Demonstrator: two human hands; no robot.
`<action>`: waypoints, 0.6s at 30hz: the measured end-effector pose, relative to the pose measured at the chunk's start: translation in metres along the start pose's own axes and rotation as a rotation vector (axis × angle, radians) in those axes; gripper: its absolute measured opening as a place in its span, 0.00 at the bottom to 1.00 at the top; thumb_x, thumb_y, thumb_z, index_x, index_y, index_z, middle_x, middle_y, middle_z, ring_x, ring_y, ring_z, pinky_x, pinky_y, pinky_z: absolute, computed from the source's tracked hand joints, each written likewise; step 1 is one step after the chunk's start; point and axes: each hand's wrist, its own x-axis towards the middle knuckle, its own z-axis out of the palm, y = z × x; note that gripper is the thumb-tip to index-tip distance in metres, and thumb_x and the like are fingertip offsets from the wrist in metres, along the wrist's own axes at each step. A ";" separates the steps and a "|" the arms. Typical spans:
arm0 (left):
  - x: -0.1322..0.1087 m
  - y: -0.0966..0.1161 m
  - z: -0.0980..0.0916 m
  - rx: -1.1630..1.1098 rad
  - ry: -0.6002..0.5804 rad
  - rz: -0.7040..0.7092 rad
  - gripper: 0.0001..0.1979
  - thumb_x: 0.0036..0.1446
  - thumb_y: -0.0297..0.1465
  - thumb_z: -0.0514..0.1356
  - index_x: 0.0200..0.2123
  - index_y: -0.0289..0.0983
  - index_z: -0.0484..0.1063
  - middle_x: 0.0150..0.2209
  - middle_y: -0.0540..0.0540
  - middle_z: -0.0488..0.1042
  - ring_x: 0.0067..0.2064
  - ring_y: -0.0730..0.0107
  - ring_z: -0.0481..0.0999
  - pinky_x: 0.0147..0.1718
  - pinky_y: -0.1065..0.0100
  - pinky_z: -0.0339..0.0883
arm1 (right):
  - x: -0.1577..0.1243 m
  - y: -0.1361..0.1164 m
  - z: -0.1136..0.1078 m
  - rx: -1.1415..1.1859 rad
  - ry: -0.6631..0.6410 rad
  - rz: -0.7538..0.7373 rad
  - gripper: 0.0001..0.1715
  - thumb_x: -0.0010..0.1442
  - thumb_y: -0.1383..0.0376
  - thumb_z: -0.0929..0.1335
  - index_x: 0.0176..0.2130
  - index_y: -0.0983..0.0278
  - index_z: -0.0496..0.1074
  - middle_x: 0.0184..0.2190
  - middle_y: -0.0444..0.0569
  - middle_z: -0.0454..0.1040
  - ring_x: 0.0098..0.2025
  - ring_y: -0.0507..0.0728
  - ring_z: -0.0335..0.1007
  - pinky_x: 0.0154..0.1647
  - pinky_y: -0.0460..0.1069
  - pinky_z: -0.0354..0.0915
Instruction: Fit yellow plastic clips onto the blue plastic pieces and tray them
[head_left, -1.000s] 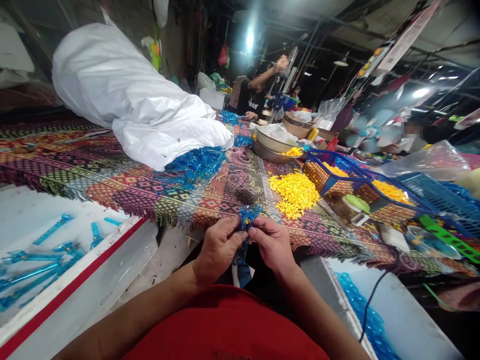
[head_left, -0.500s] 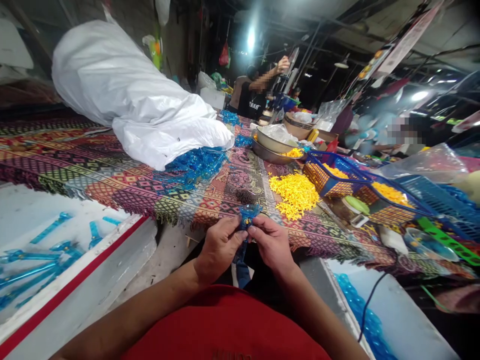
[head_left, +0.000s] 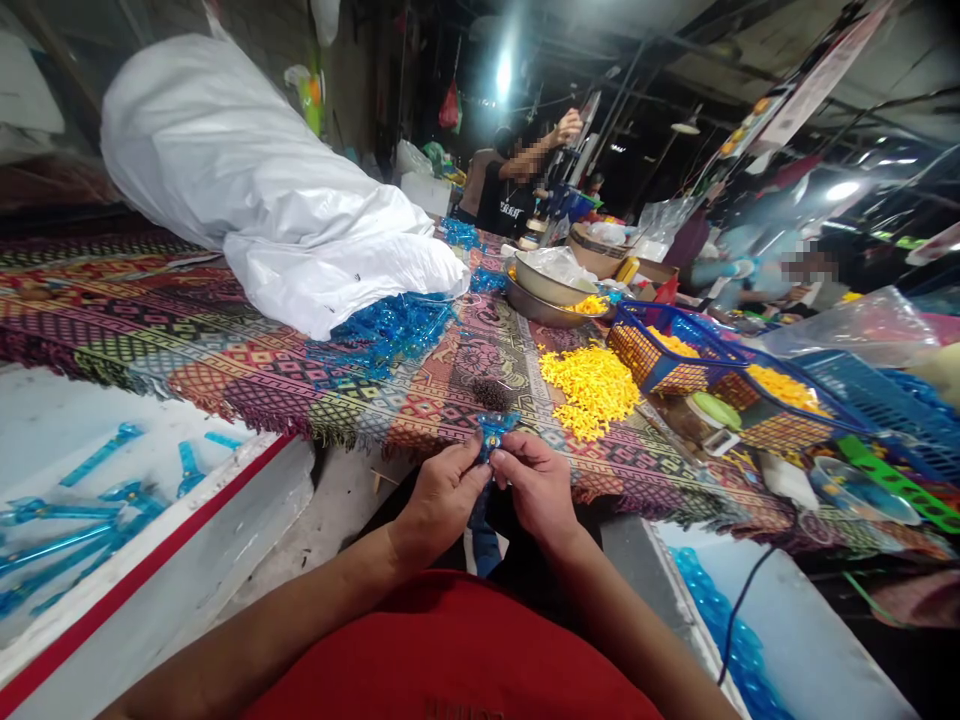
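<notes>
While the fingers of the left hand (head_left: pixel 436 495) pinch one side of a clear blue plastic piece (head_left: pixel 493 428), those of the right hand (head_left: pixel 538 487) grip it from the other side. The piece is held up between the two hands, at the near edge of the cloth-covered worktop (head_left: pixel 259 378), with a small yellow spot showing in it.

Just beyond lies a small dark heap (head_left: pixel 491 393); to its right is a pile of yellow bits (head_left: pixel 589 388), beside a blue basket (head_left: pixel 679 378) holding more of them. A white sack (head_left: pixel 285 200) rests at the left, with blue pieces (head_left: pixel 401 332) by its mouth.

Lettering runs across the hem end of the red shirt (head_left: pixel 450 640), but cannot be made out. Across the worktop, a person in a black shirt (head_left: pixel 504 205) has white chest lettering, too blurred to read. The jar (head_left: pixel 696 420) with a green lid bears a white label (head_left: pixel 721 441), also illegible, as is the print on the hanging banner (head_left: pixel 821 85).
</notes>
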 end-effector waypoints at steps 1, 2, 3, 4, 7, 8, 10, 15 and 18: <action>0.000 0.001 0.001 -0.082 -0.012 -0.068 0.14 0.56 0.33 0.55 0.43 0.36 0.73 0.36 0.46 0.73 0.34 0.69 0.72 0.36 0.68 0.67 | 0.001 -0.001 0.001 0.016 0.006 0.016 0.09 0.45 0.65 0.73 0.28 0.63 0.70 0.17 0.38 0.66 0.17 0.46 0.55 0.18 0.44 0.53; -0.001 0.002 0.002 -0.185 -0.033 -0.145 0.16 0.56 0.34 0.55 0.46 0.36 0.72 0.35 0.46 0.73 0.30 0.72 0.72 0.31 0.69 0.68 | 0.002 -0.002 0.002 0.028 0.004 0.033 0.09 0.45 0.65 0.73 0.27 0.64 0.69 0.16 0.38 0.65 0.17 0.46 0.55 0.17 0.43 0.52; -0.001 0.002 0.003 -0.301 -0.058 -0.221 0.18 0.56 0.36 0.55 0.49 0.37 0.70 0.34 0.47 0.73 0.26 0.74 0.72 0.26 0.71 0.68 | 0.003 -0.003 0.004 0.028 0.000 0.049 0.10 0.45 0.65 0.73 0.26 0.64 0.69 0.16 0.37 0.65 0.16 0.46 0.55 0.17 0.43 0.52; -0.001 0.002 0.004 -0.418 -0.083 -0.285 0.21 0.56 0.38 0.55 0.51 0.38 0.67 0.32 0.47 0.73 0.23 0.75 0.71 0.21 0.72 0.66 | 0.004 -0.004 0.005 0.018 -0.004 0.059 0.10 0.46 0.65 0.73 0.26 0.64 0.68 0.16 0.37 0.65 0.16 0.45 0.55 0.16 0.43 0.53; 0.003 -0.001 0.006 -0.670 -0.099 -0.351 0.25 0.55 0.40 0.56 0.55 0.38 0.63 0.27 0.49 0.71 0.20 0.75 0.71 0.14 0.76 0.61 | 0.004 -0.005 0.009 -0.010 -0.040 0.104 0.11 0.48 0.61 0.72 0.26 0.64 0.68 0.16 0.38 0.65 0.15 0.46 0.58 0.14 0.42 0.54; 0.005 -0.003 0.007 -0.716 -0.088 -0.351 0.27 0.54 0.39 0.58 0.56 0.37 0.62 0.25 0.50 0.70 0.19 0.75 0.71 0.12 0.76 0.59 | 0.004 -0.004 0.010 0.003 -0.071 0.135 0.12 0.49 0.60 0.72 0.26 0.64 0.67 0.15 0.38 0.65 0.14 0.46 0.58 0.13 0.42 0.54; 0.009 -0.004 0.007 -0.789 -0.054 -0.353 0.29 0.53 0.37 0.59 0.57 0.37 0.59 0.23 0.51 0.69 0.16 0.76 0.69 0.10 0.77 0.56 | 0.004 -0.004 0.013 0.063 -0.174 0.210 0.14 0.51 0.57 0.70 0.26 0.64 0.66 0.13 0.38 0.64 0.11 0.47 0.58 0.10 0.43 0.54; 0.011 -0.005 0.007 -0.941 -0.073 -0.408 0.28 0.52 0.33 0.60 0.56 0.40 0.55 0.29 0.49 0.72 0.22 0.69 0.75 0.15 0.73 0.65 | 0.011 -0.011 0.013 0.192 -0.203 0.259 0.14 0.52 0.56 0.70 0.28 0.64 0.67 0.14 0.37 0.64 0.09 0.46 0.54 0.09 0.43 0.55; 0.003 -0.007 0.007 -0.836 -0.097 -0.447 0.17 0.53 0.33 0.58 0.45 0.36 0.62 0.30 0.48 0.71 0.26 0.68 0.76 0.22 0.69 0.70 | 0.021 -0.016 0.008 0.163 -0.083 0.194 0.14 0.49 0.57 0.72 0.28 0.65 0.69 0.19 0.41 0.68 0.16 0.46 0.60 0.15 0.43 0.59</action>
